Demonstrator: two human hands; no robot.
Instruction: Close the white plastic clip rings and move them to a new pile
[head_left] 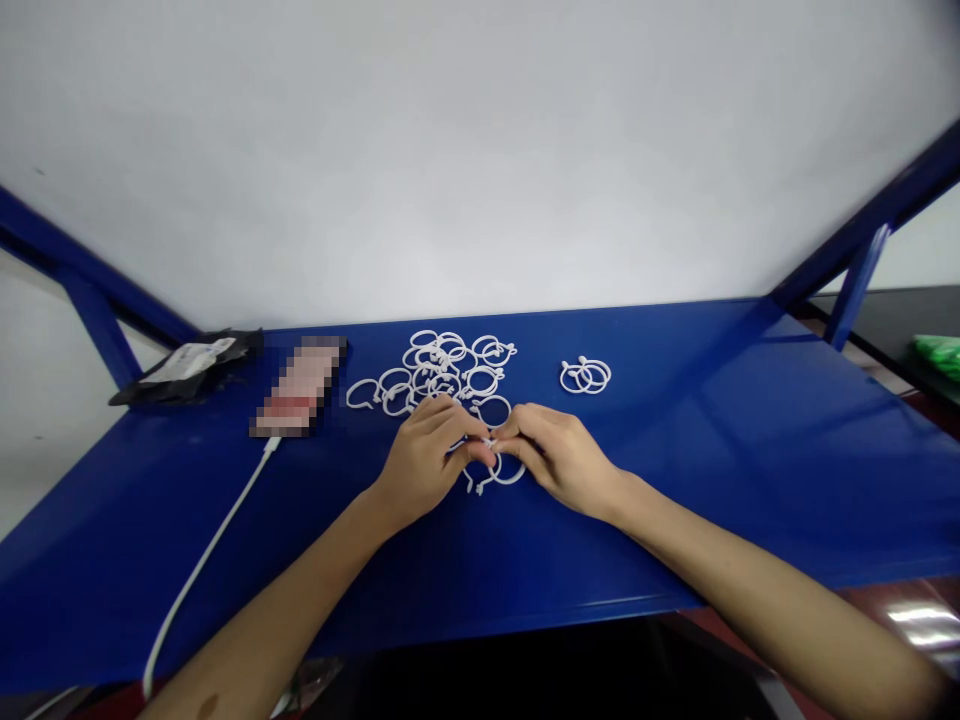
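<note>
My left hand (pixel 435 450) and my right hand (pixel 556 455) meet over the table, thumbs and index fingers pinched together on white plastic rings. One held ring (pixel 510 480) hangs below the right fingertips. Beneath the left fingers dangles another, unclasped ring (pixel 480 487), its knobbed ends apart. The exact grip point is hidden by the fingers. Just beyond the hands lies a single ring (pixel 493 412). A loose pile of similar white rings (pixel 431 370) spreads behind my left hand, many overlapping.
On the right side of the blue table (pixel 697 440) lie a few rings (pixel 585 376) together. To the left are a blurred-out phone (pixel 300 385) with a white cable (pixel 210 555) and a black plastic package (pixel 195 365). Blue frame bars and a white wall stand behind.
</note>
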